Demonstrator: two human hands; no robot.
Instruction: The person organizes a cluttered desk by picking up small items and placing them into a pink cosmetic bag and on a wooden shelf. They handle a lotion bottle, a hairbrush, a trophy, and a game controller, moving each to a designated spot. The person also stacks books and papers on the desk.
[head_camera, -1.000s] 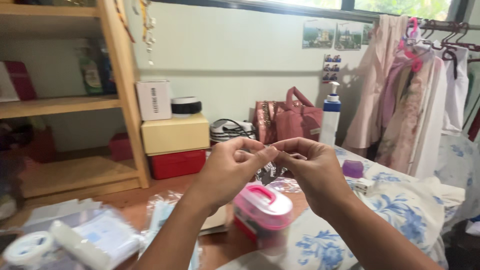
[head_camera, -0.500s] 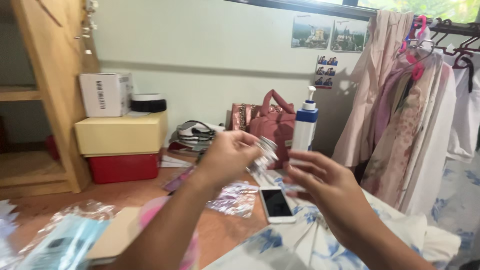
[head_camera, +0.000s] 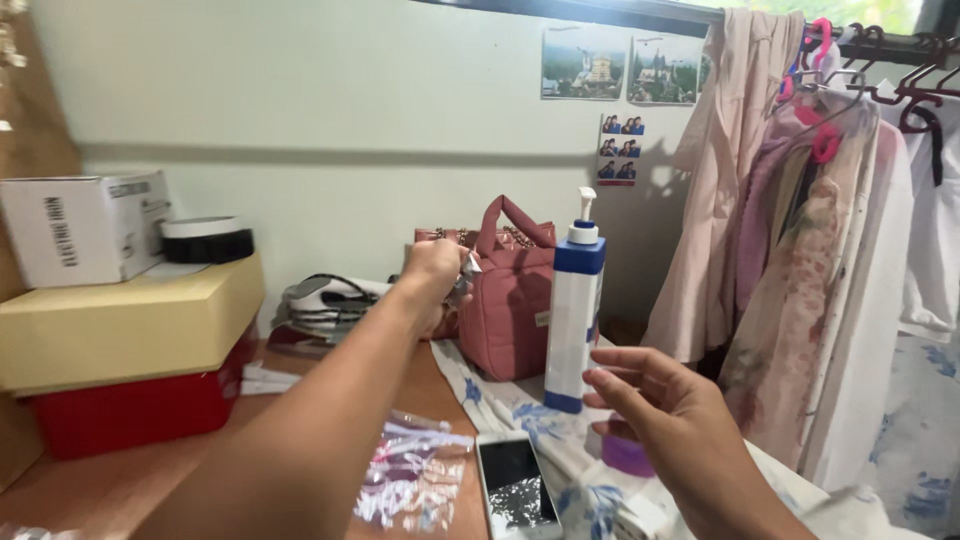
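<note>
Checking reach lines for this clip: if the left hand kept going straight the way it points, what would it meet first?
Most likely the pink quilted handbag: the left hand, closed on a small crinkly clear piece, already reaches toward it. Depth is unclear, so contact can't be judged.

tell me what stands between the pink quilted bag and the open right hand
In the head view, a tall white pump bottle with blue bands stands between the pink quilted bag and the right hand.

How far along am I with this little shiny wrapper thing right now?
Done: nothing visibly finished. In hand: your left hand is stretched toward the pink bag, pinching a small shiny piece. Your right hand is open, holding nothing. Left: the piece is not yet put down.
</note>
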